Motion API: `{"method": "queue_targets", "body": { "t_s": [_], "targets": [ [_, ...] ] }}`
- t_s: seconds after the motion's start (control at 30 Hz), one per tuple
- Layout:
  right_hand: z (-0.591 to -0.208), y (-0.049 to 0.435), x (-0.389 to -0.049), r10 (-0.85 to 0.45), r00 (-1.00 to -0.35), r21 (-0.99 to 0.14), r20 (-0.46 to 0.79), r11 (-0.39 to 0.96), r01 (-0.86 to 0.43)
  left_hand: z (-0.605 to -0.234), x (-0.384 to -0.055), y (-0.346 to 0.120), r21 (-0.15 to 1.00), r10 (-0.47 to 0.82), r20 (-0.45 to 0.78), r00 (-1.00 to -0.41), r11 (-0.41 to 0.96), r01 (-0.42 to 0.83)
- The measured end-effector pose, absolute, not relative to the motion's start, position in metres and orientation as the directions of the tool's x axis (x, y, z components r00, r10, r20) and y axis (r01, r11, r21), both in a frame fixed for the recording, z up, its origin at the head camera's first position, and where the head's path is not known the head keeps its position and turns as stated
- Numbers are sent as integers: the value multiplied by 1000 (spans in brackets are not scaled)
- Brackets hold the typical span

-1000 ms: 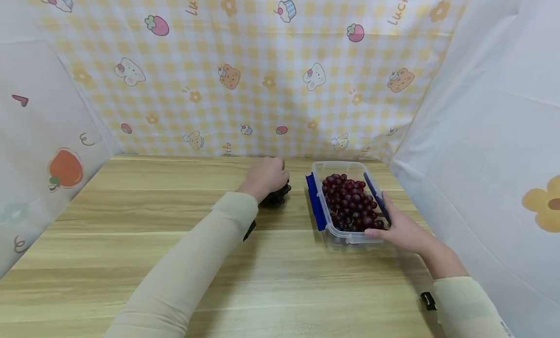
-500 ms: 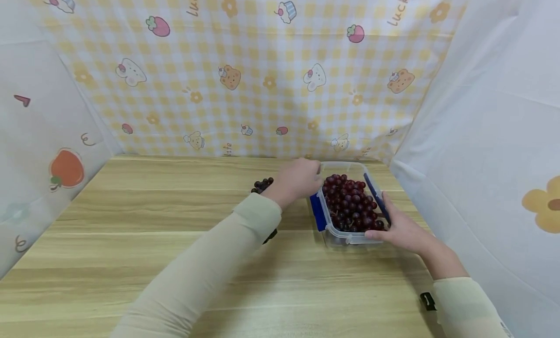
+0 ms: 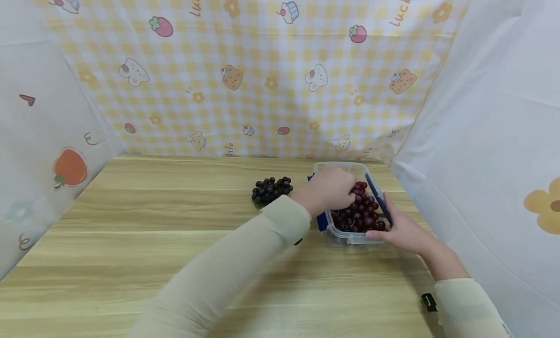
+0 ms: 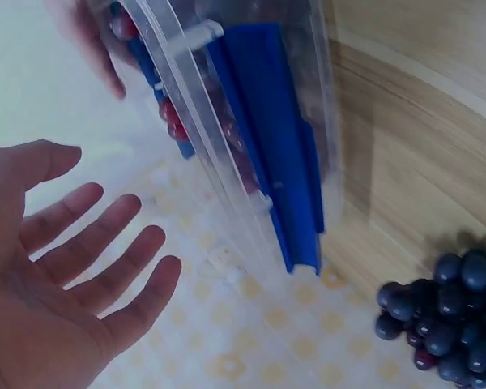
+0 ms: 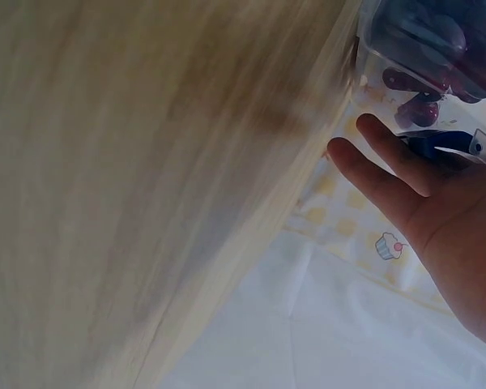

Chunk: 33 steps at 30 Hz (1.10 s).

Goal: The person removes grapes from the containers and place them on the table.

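Note:
A clear plastic food container [image 3: 345, 238] with blue side latches holds a bunch of red grapes [image 3: 360, 211]. Over its left side hangs my left hand [image 3: 332, 187], which covers part of the grapes in the head view. The left wrist view shows this hand [image 4: 73, 267] with loosely bent, spread fingers and nothing in them. My right hand [image 3: 407, 231] rests on the container's near right corner, thumb along the front rim and fingers along the right side. In the right wrist view two fingers of this hand [image 5: 437, 203] stretch out straight beside the box. Dark grapes [image 3: 271, 189] lie left of the container.
The wooden table [image 3: 153, 250] spreads out in front and to the left. A yellow checked cloth [image 3: 262, 109] hangs behind it, and a white cloth [image 3: 481, 158] stands close on the right, near the right arm.
My left hand has moved right from the dark grapes to over the container, uncovering the dark bunch. The right hand and the container have stayed in place.

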State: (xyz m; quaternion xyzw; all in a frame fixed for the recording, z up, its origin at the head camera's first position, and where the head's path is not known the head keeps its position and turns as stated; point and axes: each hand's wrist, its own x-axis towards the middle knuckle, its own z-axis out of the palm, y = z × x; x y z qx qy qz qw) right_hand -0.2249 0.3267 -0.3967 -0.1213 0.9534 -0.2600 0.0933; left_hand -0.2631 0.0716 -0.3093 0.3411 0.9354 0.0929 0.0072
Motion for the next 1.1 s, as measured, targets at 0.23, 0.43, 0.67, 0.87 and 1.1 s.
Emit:
{"method": "queue_targets", "body": {
  "t_s": [0.23,0.43,0.67,0.87,1.1],
  "targets": [
    [-397,327,-226,-286,-951,-539,-121,823,-179,-311,-252,103,91,669,-108,-735,743,663],
    [-397,327,-226,-291,-950,-524,-113,830,-192,-320,-243,118,66,663,-175,-727,745,664],
    [-398,330,-226,-302,-947,-533,-107,822,-202,-335,-238,122,71,660,-203,-724,747,661],
    [-398,329,-226,-303,-947,-532,-106,822,-203,-340,-239,122,84,666,-200,-719,743,664],
    [-399,329,-226,-301,-947,-531,-109,823,-200,-342,-240,121,106,687,-196,-699,724,682]
  ]
}}
